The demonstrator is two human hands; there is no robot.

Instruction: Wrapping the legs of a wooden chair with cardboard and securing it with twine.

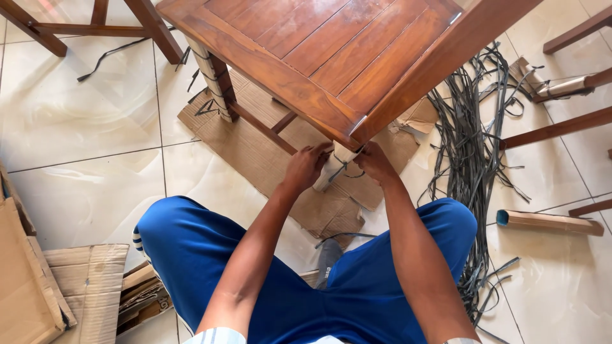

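A brown wooden chair [331,57] stands in front of me on the tiled floor. Its near front leg [333,167] is wrapped in pale paper or cardboard, with a dark strap [349,167] around it. My left hand [306,167] grips the wrapped leg from the left, just under the seat corner. From the right, my right hand [376,162] pinches the strap against the wrap. The far leg [213,83] carries the same pale wrap, bound with dark straps. My knees in blue trousers sit below both arms.
Flattened cardboard [255,150] lies under the chair. A heap of dark straps [472,146] lies on the floor to the right, with a cardboard tube [551,222] beside it. Folded cardboard boxes [57,286] sit at the lower left. Other wooden chair frames [561,127] stand right and top left.
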